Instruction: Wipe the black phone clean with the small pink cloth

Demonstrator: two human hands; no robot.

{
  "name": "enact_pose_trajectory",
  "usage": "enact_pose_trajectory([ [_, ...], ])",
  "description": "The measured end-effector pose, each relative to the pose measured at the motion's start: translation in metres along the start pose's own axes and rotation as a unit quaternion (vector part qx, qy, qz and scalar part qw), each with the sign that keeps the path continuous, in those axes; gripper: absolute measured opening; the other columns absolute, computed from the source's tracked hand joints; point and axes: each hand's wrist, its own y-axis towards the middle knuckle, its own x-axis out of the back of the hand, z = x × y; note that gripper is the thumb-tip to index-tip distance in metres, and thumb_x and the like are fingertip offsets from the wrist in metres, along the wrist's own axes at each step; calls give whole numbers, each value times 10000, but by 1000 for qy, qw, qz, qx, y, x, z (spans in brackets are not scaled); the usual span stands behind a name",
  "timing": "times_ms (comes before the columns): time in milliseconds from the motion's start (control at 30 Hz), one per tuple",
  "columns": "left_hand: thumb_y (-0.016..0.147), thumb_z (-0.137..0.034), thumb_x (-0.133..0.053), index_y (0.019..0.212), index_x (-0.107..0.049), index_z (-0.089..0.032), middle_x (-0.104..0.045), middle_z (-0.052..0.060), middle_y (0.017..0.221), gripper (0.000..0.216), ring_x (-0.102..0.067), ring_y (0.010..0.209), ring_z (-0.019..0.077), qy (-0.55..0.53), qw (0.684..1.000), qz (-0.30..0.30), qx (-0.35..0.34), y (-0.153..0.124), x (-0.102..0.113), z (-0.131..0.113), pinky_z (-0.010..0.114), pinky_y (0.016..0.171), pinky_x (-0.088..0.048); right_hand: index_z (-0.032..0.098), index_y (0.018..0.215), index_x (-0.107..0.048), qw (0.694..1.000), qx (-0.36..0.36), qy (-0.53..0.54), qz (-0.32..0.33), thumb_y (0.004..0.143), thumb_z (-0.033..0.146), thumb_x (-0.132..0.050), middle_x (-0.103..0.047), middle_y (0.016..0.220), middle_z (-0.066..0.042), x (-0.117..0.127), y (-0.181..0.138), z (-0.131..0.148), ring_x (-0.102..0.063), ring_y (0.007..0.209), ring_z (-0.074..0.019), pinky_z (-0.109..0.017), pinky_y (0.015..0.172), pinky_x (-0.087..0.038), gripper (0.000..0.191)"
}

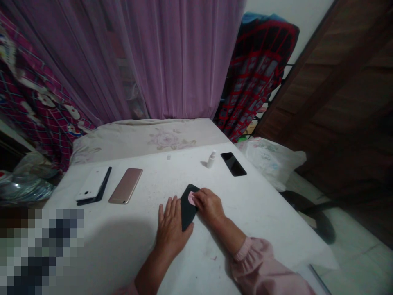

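A dark phone [188, 209], or phone-shaped case, lies tilted on the white-covered table in front of me. My left hand [171, 227] rests flat against its left and lower edges, fingers stretched out and the thumb near the bottom corner. Over the phone's upper right part, my right hand [210, 206] has its fingers closed on a small pink cloth-like piece [191, 198], which touches the dark surface. Whether this piece is cloth or paper is too small to tell.
A rose-gold phone [126, 186] and a white phone [93, 183] on top of a dark one lie to the left. Farther back stand a small white spray bottle [211, 159] and a black phone [233, 164] near the right edge. A tiny grey square [168, 157] lies at the back.
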Motion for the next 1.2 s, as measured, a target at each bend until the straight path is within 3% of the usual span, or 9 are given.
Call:
enact_pose_trajectory([
  [167, 829, -404, -502, 1463, -316, -65, -364, 195, 1530, 742, -268, 1447, 334, -6, 1000, 23, -3, 2, 3, 1, 580, 1173, -170, 225, 920, -736, 995, -92, -39, -24, 939, 270, -531, -670, 910, -53, 6, 28, -13, -593, 852, -166, -237, 700, -404, 211],
  [267, 826, -402, -503, 1455, -328, -55, -354, 189, 1535, 739, -266, 1449, 327, -3, 1000, 27, -4, 3, 4, 2, 569, 1176, -171, 226, 923, -737, 996, -71, -41, -24, 942, 270, -532, -664, 892, -48, 1, 21, -3, -587, 833, -163, -235, 687, -392, 210],
  [467, 819, -367, -507, 1459, -326, -74, -372, 172, 1531, 726, -271, 1449, 314, -5, 999, 21, -25, 4, 5, 7, 553, 1180, -173, 223, 909, -735, 998, 47, -36, 3, 957, 285, -515, -669, 857, -47, -3, 0, 13, -571, 800, -167, -260, 707, -385, 234],
  [700, 817, -383, -511, 1470, -313, -86, -353, 168, 1542, 744, -256, 1454, 315, -14, 998, 46, -39, 7, 7, 11, 552, 1182, -164, 218, 921, -746, 993, -86, -75, 16, 960, 277, -517, -678, 937, -65, 9, 41, 1, -590, 880, -181, -255, 711, -394, 240],
  [967, 826, -383, -503, 1481, -298, -107, -374, 157, 1534, 740, -265, 1452, 307, -19, 998, 24, -48, 7, 4, 11, 545, 1184, -152, 247, 934, -738, 997, 21, -51, 51, 968, 298, -510, -681, 915, -44, -2, 24, 27, -594, 860, -166, -246, 710, -407, 236],
  [1200, 826, -387, -506, 1476, -303, -106, -344, 179, 1545, 736, -269, 1449, 319, -19, 999, 9, -32, 4, 2, 15, 558, 1170, -181, 237, 956, -748, 990, -66, -96, 73, 961, 306, -512, -686, 947, -61, 18, 57, 3, -617, 856, -178, -252, 686, -405, 246],
])
